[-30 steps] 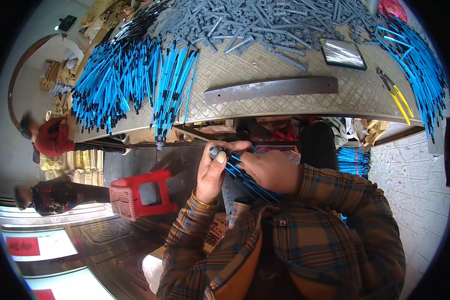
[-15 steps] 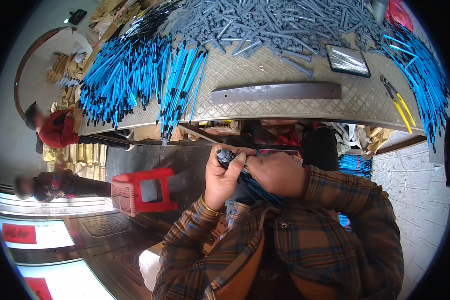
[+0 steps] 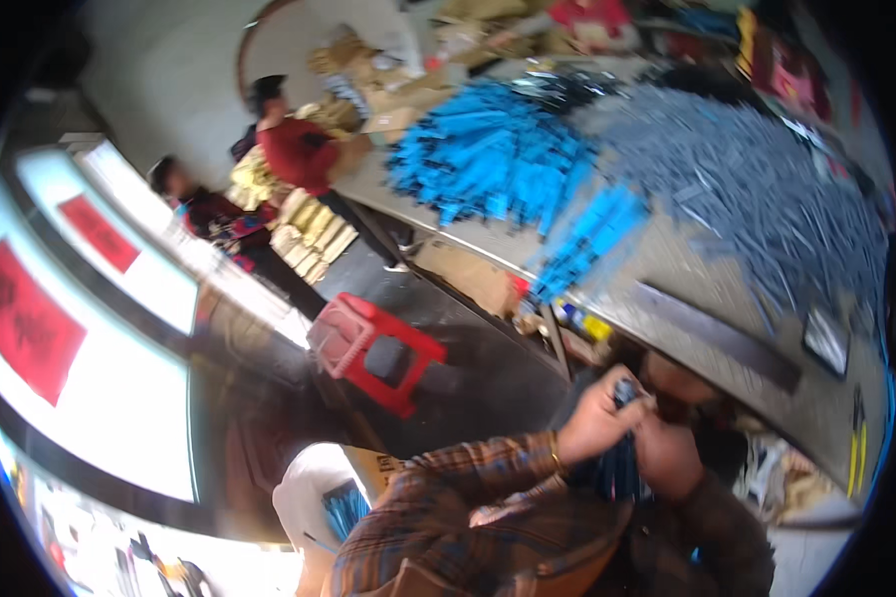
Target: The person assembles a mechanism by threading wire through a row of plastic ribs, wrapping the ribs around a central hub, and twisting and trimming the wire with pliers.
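My left hand (image 3: pixel 595 420) and my right hand (image 3: pixel 667 460) are closed together on a bundle of thin blue and dark sticks (image 3: pixel 619 460), held upright in front of my chest. The bundle's top pokes out between my fingers; its lower part hangs down between my plaid sleeves. Just beyond my hands is the edge of a long metal-topped table (image 3: pixel 667 269) carrying a heap of blue sticks (image 3: pixel 498 159) and a heap of grey sticks (image 3: pixel 757 189). The picture is blurred and tilted.
A red plastic stool (image 3: pixel 368 348) stands on the dark floor to my left. Two people (image 3: pixel 294 149) stand at the table's far end beside stacked yellow goods. A long metal bar (image 3: pixel 717 333) and a small dark tray (image 3: pixel 824 343) lie on the table.
The view has swung and tilted sharply, so the table now runs diagonally to the upper right. My hands stay closed on the stick bundle in front of me.
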Tool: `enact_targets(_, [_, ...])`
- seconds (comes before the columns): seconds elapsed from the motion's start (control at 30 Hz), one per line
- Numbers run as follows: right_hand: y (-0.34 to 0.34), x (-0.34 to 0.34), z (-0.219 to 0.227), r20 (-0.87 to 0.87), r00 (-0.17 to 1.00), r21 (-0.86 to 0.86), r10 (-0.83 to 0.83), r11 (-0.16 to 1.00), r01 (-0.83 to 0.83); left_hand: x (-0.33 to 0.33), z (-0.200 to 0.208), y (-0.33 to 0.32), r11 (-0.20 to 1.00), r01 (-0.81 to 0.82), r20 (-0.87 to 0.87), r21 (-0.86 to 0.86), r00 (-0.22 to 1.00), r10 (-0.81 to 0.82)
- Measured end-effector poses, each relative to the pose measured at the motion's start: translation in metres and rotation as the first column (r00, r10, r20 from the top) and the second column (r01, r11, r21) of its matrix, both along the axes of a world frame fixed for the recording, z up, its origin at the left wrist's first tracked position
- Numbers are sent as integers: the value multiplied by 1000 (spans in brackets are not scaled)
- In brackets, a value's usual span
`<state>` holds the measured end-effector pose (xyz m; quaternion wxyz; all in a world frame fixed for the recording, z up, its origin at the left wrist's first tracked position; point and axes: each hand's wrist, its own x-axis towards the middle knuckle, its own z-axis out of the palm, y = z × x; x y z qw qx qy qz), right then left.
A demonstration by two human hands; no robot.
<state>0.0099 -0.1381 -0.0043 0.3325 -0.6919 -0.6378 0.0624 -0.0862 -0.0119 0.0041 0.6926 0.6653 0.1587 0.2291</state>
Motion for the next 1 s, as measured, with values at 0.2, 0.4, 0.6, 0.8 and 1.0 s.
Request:
enact_targets(0.2, [2, 11, 3, -227, 974, 7, 23, 1000, -22, -7, -5, 3, 997, -81, 145, 13, 986, 79])
enact_targets(0.4, [-7, 37, -135, -599, 797, -2, 78, 995, -99, -17, 0, 6, 987, -34, 192, -156, 979, 64])
enact_targets(0.6, [-10, -3, -96, -768, 630, -97, 117, 951, -295, -23, 13, 2, 985, 4, 241, -174, 970, 38])
enact_targets(0.8, [-22, 36, -10, -313, 930, 11, -193, 978, 206, 10, 42, 12, 998, 65, 322, 22, 944, -69])
enact_targets(1.0, [-19, 30, 50, -384, 921, 215, -69, 963, 162, 26, -2, 0, 967, 26, 206, 253, 975, -80])
